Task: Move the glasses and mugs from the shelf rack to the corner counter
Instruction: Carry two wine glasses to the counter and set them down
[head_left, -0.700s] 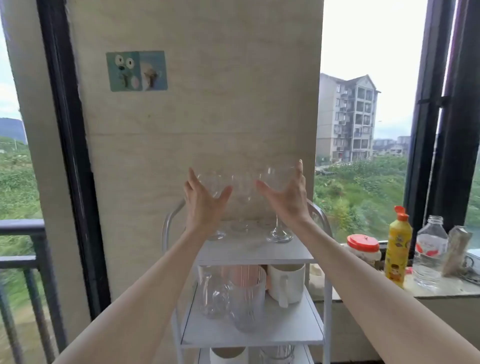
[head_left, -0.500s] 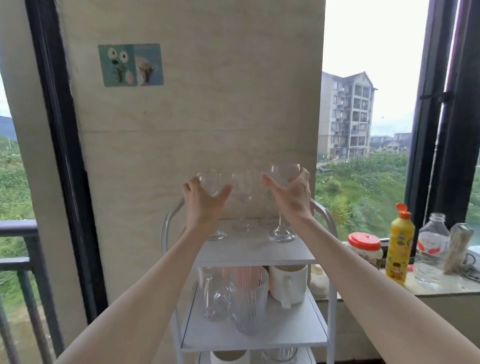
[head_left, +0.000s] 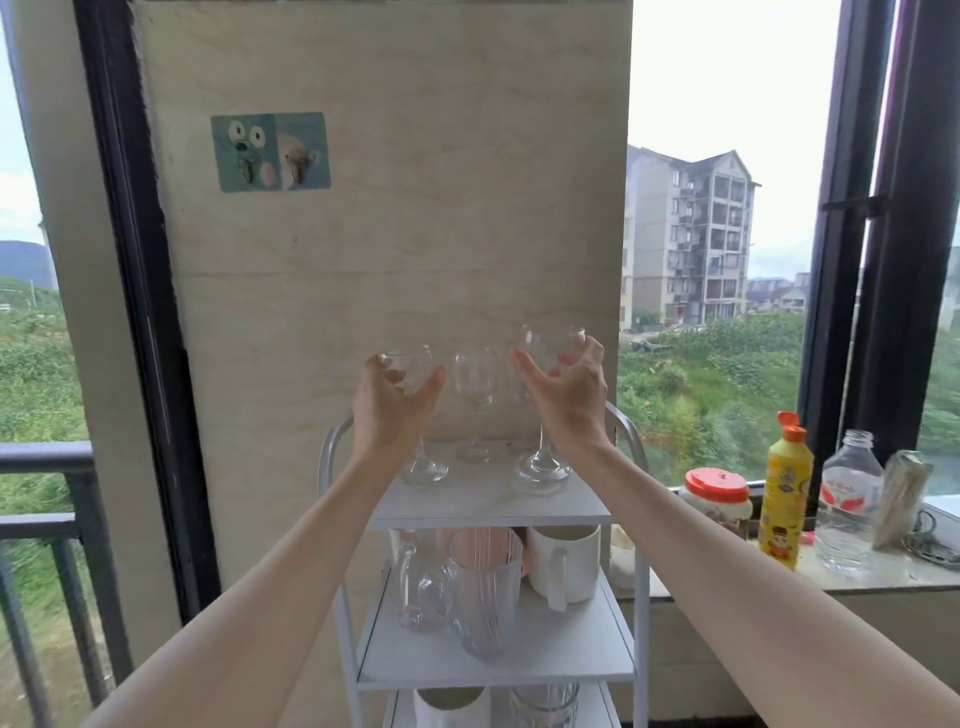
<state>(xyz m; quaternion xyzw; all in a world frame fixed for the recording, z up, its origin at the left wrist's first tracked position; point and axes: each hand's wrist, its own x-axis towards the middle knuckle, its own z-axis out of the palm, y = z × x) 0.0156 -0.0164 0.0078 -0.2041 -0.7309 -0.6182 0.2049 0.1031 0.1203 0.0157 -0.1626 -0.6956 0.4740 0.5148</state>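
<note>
A white shelf rack (head_left: 488, 506) stands before a beige wall. Three clear stemmed glasses stand on its top shelf. My left hand (head_left: 387, 410) wraps around the bowl of the left glass (head_left: 410, 366). My right hand (head_left: 569, 395) wraps around the bowl of the taller right glass (head_left: 545, 348). Both glass feet still touch the shelf. The middle glass (head_left: 474, 382) stands untouched between them. On the second shelf stand a clear glass pitcher (head_left: 415, 587), a ribbed clear mug (head_left: 485, 597) and a white mug (head_left: 566, 564). The bottom shelf holds a white cup (head_left: 449, 706) and a glass (head_left: 543, 701).
To the right, a stone counter (head_left: 883, 574) by the window carries a red-lidded jar (head_left: 717, 491), a yellow bottle (head_left: 787, 499), a clear plastic bottle (head_left: 849, 506) and a small packet. A dark railing (head_left: 47, 514) is at the left.
Both hands have curled their fingers around the bowls of the outer glasses. The camera view has tilted slightly down and closer.
</note>
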